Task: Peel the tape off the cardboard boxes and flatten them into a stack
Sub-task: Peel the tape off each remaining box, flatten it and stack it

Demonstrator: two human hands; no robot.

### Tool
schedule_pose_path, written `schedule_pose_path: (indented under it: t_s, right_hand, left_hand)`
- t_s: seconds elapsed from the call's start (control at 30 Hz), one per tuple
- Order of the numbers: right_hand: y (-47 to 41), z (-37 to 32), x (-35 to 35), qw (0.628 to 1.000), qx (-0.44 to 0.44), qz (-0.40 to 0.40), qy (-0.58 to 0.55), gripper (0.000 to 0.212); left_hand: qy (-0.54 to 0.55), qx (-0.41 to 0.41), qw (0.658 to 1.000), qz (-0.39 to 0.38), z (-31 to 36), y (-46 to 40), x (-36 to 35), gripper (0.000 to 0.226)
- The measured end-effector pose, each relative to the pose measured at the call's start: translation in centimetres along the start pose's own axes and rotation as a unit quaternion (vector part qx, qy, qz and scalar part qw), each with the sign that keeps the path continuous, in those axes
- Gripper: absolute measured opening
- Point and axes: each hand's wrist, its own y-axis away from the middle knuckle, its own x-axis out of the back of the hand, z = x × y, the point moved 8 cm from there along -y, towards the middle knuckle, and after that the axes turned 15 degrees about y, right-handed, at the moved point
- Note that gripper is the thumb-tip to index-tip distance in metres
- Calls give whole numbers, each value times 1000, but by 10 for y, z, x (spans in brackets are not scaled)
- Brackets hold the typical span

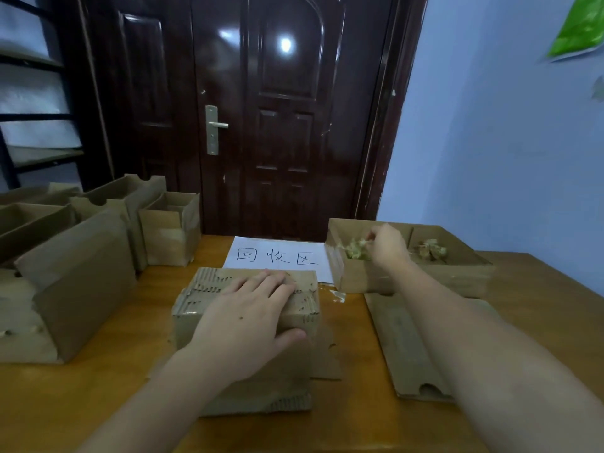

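The left hand (248, 318) lies flat, fingers straight, on a torn cardboard box (245, 308) at table centre. At two o'clock, the right hand (387, 245) pinches crumpled tape (356, 249) over an open two-compartment box (408, 256). Unflattened boxes (75, 256) crowd nine o'clock; a handwritten paper sign (277, 256) lies at twelve.

Straight ahead I see a dark brown panelled door (287, 109), closed, with a pale metal handle (214, 129) on its left side; to the far left stands a black shelving rack (29, 116); the wall (490, 142) on the right is pale blue, with a green sheet (580, 27) stuck near the top corner; a white paper sign (277, 256) with handwritten characters lies flat on the wooden table (539, 289), at its far edge below the door.
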Motion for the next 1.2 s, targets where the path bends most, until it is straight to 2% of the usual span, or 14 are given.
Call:
schedule_pose_path:
  t_s: [0.1, 0.33, 0.43, 0.6, 0.73, 0.87, 0.97, 1.03, 1.13, 1.2]
  right_hand:
    - [1, -8, -17, 998, 36, -36, 32, 9]
    - [-3, 1, -39, 985, 66, -143, 69, 29]
    - [-1, 7, -29, 988, 65, -121, 67, 33]
    - [14, 6, 12, 998, 40, -34, 38, 29]
    - [59, -43, 41, 989, 138, -15, -55, 25]
    - [126, -104, 53, 954, 269, -88, -97, 33]
    - [170, -131, 52, 926, 339, -143, -90, 49]
    - [188, -136, 46, 917, 356, -170, -57, 63]
    - [198, -134, 37, 921, 347, -178, 15, 76]
    - [200, -134, 36, 926, 335, -174, 18, 77]
  left_hand:
    - [0, -2, 1000, 3, -1, 0, 0, 81]
    - [7, -4, 1000, 10, -2, -1, -1, 83]
    - [8, -4, 1000, 11, -3, 0, -1, 83]
    - [11, -5, 1000, 13, -1, 0, 0, 86]
    - [11, -5, 1000, 28, 1, -1, 3, 86]
    - [33, -3, 999, 37, 2, -10, 4, 80]
    - [173, 34, 984, -1, -11, -17, 9, 69]
    - [231, 54, 971, -31, -21, -14, 15, 72]
    - [80, 41, 995, -41, -41, -4, 28, 82]
    - [40, 57, 997, -38, -58, 6, 35, 84]
